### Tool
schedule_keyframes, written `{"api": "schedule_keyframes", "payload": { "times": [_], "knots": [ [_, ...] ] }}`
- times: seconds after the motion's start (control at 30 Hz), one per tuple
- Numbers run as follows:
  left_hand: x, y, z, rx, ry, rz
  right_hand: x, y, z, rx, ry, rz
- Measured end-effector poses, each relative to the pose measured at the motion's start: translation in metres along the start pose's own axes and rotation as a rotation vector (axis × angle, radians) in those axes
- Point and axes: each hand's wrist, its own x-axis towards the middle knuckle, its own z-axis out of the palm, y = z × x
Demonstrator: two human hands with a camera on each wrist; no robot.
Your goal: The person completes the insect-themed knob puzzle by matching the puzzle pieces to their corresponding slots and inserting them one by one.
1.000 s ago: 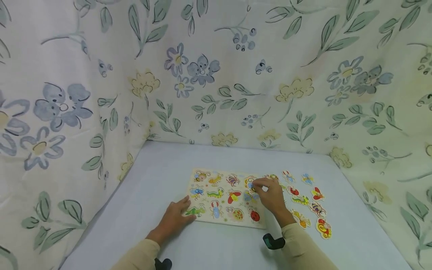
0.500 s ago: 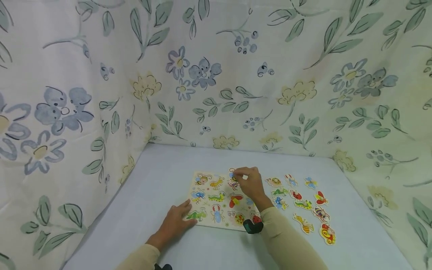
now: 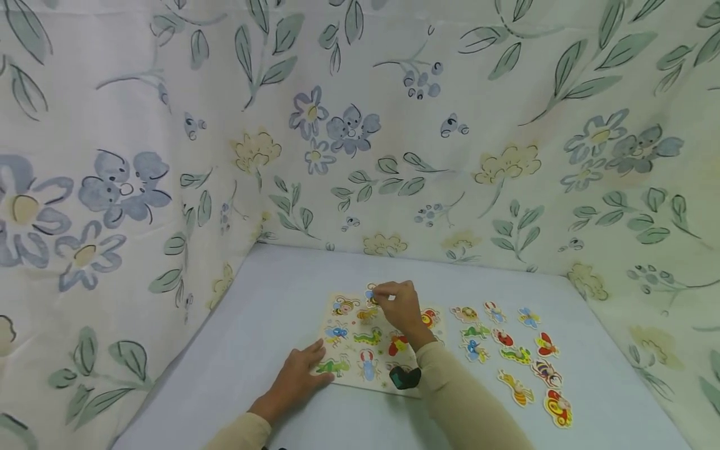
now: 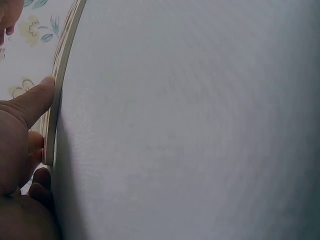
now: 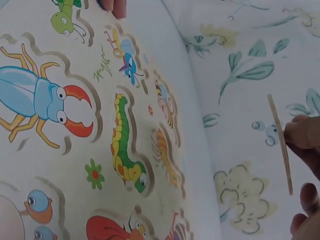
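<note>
A bee puzzle piece (image 3: pixel 370 295) is pinched between the thumb and fingers of my right hand (image 3: pixel 400 306), raised above the far edge of the board. The right wrist view shows that thin wooden piece (image 5: pixel 281 145) edge-on and apart from the board. The pegless puzzle board (image 3: pixel 354 353), printed with insects in outlined recesses, lies flat on the table. My left hand (image 3: pixel 298 375) holds its near-left corner. In the left wrist view the thumb (image 4: pixel 40 97) lies along the board's front edge (image 4: pixel 57 107), with fingers round the corner. My right forearm hides part of the board's right side.
Several loose insect pieces lie right of the board, among them a dragonfly (image 3: pixel 529 317), a caterpillar (image 3: pixel 515 355), a wasp (image 3: pixel 515 389) and a red-and-yellow butterfly (image 3: pixel 558 409). A white cloth (image 3: pixel 281 281) covers the table, and floral curtains (image 3: pixel 394 156) stand behind and beside it.
My right hand has moved left with the bee piece, from the board's right side to above its far left part. The left hand stays at the corner. The head view has shifted slightly.
</note>
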Motion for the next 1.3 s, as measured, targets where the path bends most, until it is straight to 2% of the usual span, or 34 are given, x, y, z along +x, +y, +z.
{"api": "schedule_keyframes", "payload": {
  "times": [0.1,0.2,0.4,0.47,0.6,0.73,0.97,1.13,1.3],
  "knots": [
    [0.001,0.0,0.002,-0.004,-0.004,0.001,0.001,0.002,0.009,0.014,-0.001,0.016],
    [0.0,0.001,0.002,-0.001,-0.013,-0.023,0.001,0.002,0.02,0.021,-0.011,0.03],
    [-0.001,0.003,0.0,0.023,-0.014,-0.037,0.002,0.001,0.041,0.025,-0.045,0.126],
    [-0.002,0.002,-0.001,0.033,-0.011,-0.033,0.001,0.001,0.047,0.018,-0.048,0.131],
    [-0.001,0.001,-0.001,0.035,-0.006,-0.016,0.001,0.002,0.054,-0.02,-0.038,0.126],
    [0.001,-0.001,0.0,0.031,-0.011,-0.005,-0.001,0.006,0.062,-0.04,-0.039,0.18],
    [0.003,-0.003,0.0,0.02,-0.004,-0.008,0.0,0.013,0.081,-0.158,-0.047,0.15],
    [0.001,-0.003,0.0,0.012,-0.017,-0.027,-0.001,0.015,0.092,-0.213,-0.1,0.226],
    [0.002,-0.006,0.002,-0.001,-0.044,-0.025,-0.003,0.022,0.099,-0.255,-0.12,0.246]
  ]
}}
